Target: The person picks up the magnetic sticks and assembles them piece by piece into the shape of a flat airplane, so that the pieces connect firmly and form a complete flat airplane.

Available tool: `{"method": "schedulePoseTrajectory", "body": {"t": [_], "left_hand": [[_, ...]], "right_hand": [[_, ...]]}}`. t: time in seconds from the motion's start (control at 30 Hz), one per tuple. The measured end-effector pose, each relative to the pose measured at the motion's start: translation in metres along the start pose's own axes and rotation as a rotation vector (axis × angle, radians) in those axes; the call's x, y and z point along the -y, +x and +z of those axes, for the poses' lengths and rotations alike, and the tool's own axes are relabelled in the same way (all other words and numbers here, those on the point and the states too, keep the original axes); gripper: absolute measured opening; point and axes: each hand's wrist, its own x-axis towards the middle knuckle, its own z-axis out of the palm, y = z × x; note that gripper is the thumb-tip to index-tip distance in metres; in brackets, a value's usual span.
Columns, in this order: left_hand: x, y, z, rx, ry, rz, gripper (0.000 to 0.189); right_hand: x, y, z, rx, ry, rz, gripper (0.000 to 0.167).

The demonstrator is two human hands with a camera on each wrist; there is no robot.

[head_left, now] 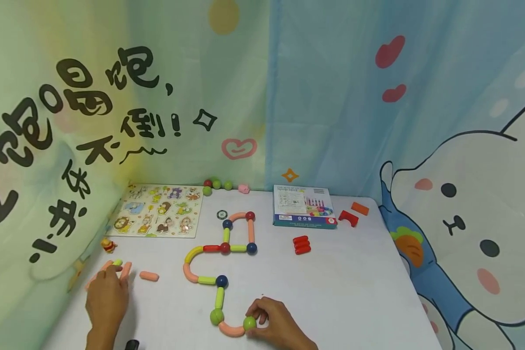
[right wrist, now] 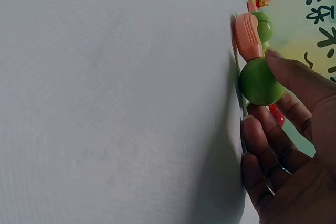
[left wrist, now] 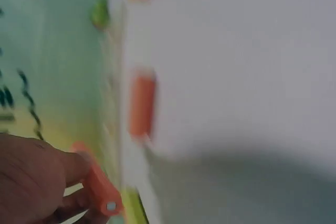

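My right hand (head_left: 276, 322) pinches a green ball (right wrist: 261, 82) between thumb and fingers. That ball sits at the end of a curved pink magnetic rod (head_left: 232, 330), whose other end meets another green ball (head_left: 217, 317). From there a chain of coloured rods and balls winds up the table, ending in a closed loop with a red ball (head_left: 250, 215) at its top corner. At the table's left side my left hand (head_left: 108, 299) holds a pink magnetic rod (left wrist: 100, 184) with a metal tip. A light green rod (left wrist: 135, 206) shows beside it. Close by lies a loose pink rod (head_left: 149, 276).
An animal puzzle board (head_left: 155, 211) lies at the back left, near a small bear figure (head_left: 109, 244). Toward the back right are a flat box (head_left: 304, 206), several red rods (head_left: 302, 245), a red arch block (head_left: 348, 218) and an orange block (head_left: 359, 208). Loose balls (head_left: 217, 184) line the back edge.
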Motion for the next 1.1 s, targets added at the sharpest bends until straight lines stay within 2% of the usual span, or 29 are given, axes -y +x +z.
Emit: {"method": "schedulePoseTrajectory", "body": {"t": [0.1, 0.23, 0.3, 0.37, 0.43, 0.5, 0.6, 0.67, 0.8, 0.9, 1.1], "left_hand": [[-0.033, -0.013, 0.006, -0.001, -0.117, 0.1, 0.037], [-0.087, -0.035, 0.028, 0.089, -0.258, 0.251, 0.045], [-0.116, -0.047, 0.043, 0.167, -0.294, 0.307, 0.046], [-0.143, -0.056, 0.058, 0.253, -0.304, 0.356, 0.045], [-0.165, -0.064, 0.073, 0.318, -0.273, 0.388, 0.042], [-0.181, -0.07, 0.085, 0.341, -0.221, 0.423, 0.04], [-0.193, -0.075, 0.098, 0.339, -0.129, 0.458, 0.039], [-0.197, -0.076, 0.101, 0.36, -0.099, 0.469, 0.037], [-0.201, -0.078, 0.099, 0.418, -0.108, 0.467, 0.033], [-0.202, -0.077, 0.098, 0.431, -0.115, 0.467, 0.032], [-0.203, -0.069, 0.098, 0.486, -0.139, 0.464, 0.03]], "right_hand": [[0.0, 0.0, 0.0, -0.002, 0.0, -0.003, 0.027], [-0.001, -0.002, 0.0, -0.006, -0.001, -0.004, 0.028], [-0.002, -0.003, 0.0, -0.012, -0.004, -0.02, 0.027], [-0.004, -0.004, 0.001, -0.027, -0.001, -0.05, 0.027], [-0.006, -0.005, 0.003, -0.05, 0.005, -0.093, 0.026], [-0.008, -0.006, 0.006, -0.065, 0.025, -0.102, 0.027], [-0.01, -0.008, 0.01, -0.075, 0.058, -0.093, 0.027], [-0.01, -0.008, 0.011, -0.077, 0.072, -0.075, 0.029], [-0.011, -0.009, 0.01, -0.107, 0.064, -0.106, 0.033], [-0.012, -0.01, 0.009, -0.131, 0.06, -0.13, 0.037], [-0.012, -0.012, 0.007, -0.154, 0.06, -0.164, 0.042]]}}
